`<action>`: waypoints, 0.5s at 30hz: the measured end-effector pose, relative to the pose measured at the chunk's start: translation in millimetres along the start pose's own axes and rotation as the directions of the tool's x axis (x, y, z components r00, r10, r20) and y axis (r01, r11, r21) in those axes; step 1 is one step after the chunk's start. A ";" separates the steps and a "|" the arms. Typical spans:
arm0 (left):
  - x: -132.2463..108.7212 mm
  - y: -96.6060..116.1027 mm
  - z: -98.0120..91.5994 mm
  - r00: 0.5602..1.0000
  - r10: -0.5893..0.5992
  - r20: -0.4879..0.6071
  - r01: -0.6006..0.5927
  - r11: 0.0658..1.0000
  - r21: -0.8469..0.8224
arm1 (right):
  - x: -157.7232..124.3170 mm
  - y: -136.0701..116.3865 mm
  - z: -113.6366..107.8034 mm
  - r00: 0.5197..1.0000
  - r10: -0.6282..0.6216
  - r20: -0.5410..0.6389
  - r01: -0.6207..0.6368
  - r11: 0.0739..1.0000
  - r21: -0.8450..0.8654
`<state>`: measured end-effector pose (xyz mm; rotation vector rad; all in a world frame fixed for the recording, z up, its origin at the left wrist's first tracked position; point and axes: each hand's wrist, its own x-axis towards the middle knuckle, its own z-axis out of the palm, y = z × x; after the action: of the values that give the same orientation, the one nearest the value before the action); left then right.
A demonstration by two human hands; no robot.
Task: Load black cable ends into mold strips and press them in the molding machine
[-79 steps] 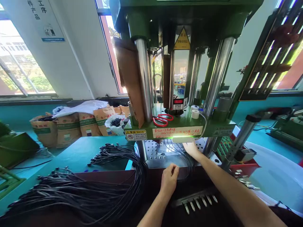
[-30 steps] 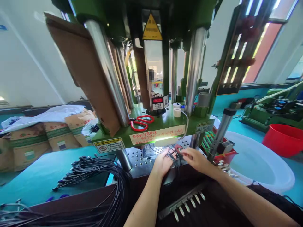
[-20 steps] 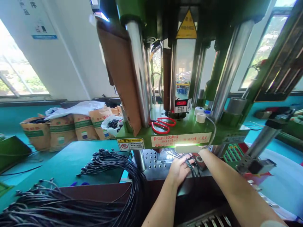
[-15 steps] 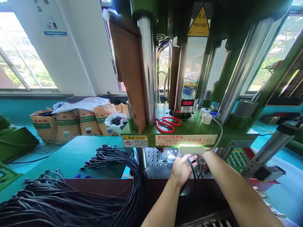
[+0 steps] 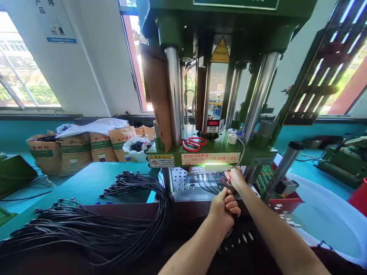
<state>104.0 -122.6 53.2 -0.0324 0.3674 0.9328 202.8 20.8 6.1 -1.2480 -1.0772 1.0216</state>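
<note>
Low in front of the green press (image 5: 172, 160), my left hand (image 5: 225, 209) is closed round a few black cables (image 5: 210, 186). Their far ends lie in a row at the metal mould (image 5: 200, 179) under the press plate. Farther in, my right hand (image 5: 235, 178) reaches beneath the plate beside the mould's right side, fingers curled; what they grip is hidden. A lit white lamp (image 5: 216, 167) hangs on the plate's front edge just above. Red-handled scissors (image 5: 195, 143) lie on top of the plate.
Left of my hands, a big bundle of black cables (image 5: 94, 233) drapes over the table (image 5: 83, 183). Paper sacks (image 5: 76, 152) stand behind it. Steel columns (image 5: 173, 99) rise from the press, with a cardboard sheet (image 5: 156, 91) beside one. A large pale blue tub (image 5: 329, 217) sits at right.
My left hand has gone from open-fingered beneath the cables to closed round them, lower and nearer me. My right hand now shows below the lamp. The view has shifted, showing more of the press.
</note>
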 end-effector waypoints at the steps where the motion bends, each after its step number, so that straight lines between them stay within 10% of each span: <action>1: -7.5 -7.2 -2.1 0.999 0.021 -0.024 -0.021 1.000 0.009 | -3.0 1.7 -0.5 0.999 0.012 -0.035 -0.012 1.000 0.009; 7: -73.1 -55.0 -41.7 0.991 -0.026 0.130 -0.016 0.950 0.311 | -25.1 1.9 -9.4 0.998 0.029 -0.064 -0.026 0.999 0.043; 11: -137.2 -8.9 -43.9 0.947 0.225 0.230 -0.282 0.925 0.256 | -39.0 6.4 -30.9 0.998 0.020 -0.061 -0.019 1.000 0.008; 13: -165.4 49.7 -34.6 0.781 0.606 0.152 -0.625 0.760 0.179 | -46.3 11.3 -44.7 0.998 0.025 -0.053 -0.026 0.999 -0.035; 15: -179.8 118.0 -30.6 0.500 0.859 0.108 -0.862 0.482 0.157 | -54.4 15.5 -58.8 0.999 0.022 -0.026 -0.024 0.996 -0.087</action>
<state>-95.0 -197.5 97.9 0.3852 0.4669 1.9224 249.2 -43.3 -13.5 -1.3430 -1.1008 0.9824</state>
